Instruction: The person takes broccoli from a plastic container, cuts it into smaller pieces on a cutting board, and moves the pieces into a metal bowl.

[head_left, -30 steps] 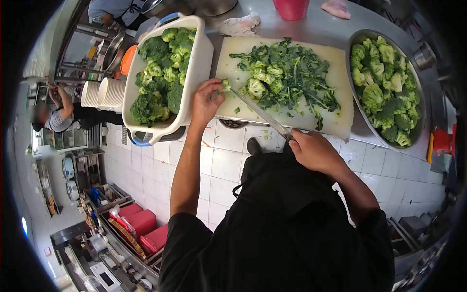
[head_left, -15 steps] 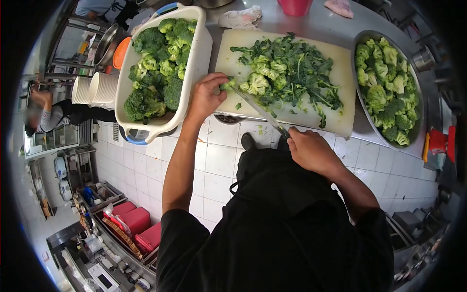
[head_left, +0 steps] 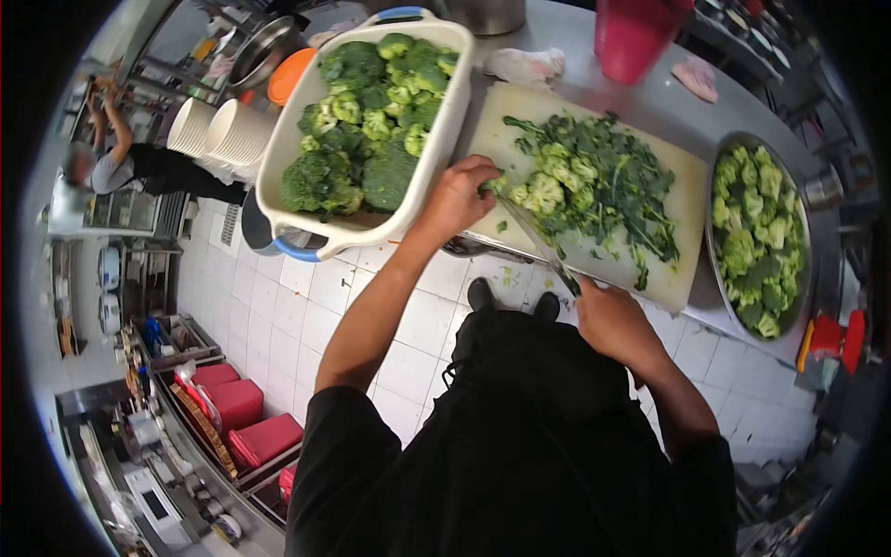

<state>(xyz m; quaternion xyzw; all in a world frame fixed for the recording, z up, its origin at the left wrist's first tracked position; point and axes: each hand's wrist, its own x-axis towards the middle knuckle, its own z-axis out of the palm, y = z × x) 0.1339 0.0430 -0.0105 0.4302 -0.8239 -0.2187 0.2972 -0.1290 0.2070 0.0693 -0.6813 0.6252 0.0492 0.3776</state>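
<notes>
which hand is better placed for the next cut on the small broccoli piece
The right hand, probably: it holds the knife, blade angled toward the small broccoli piece, while the left hand pinches that piece.

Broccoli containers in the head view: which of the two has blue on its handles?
The white tub left of the cutting board: blue shows at both ends. The metal bowl on the right shows no blue.

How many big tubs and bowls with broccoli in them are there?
2. One is the white tub, to the left of the cutting board. The other is the metal bowl, on the board's right. Neither is hidden.
</notes>
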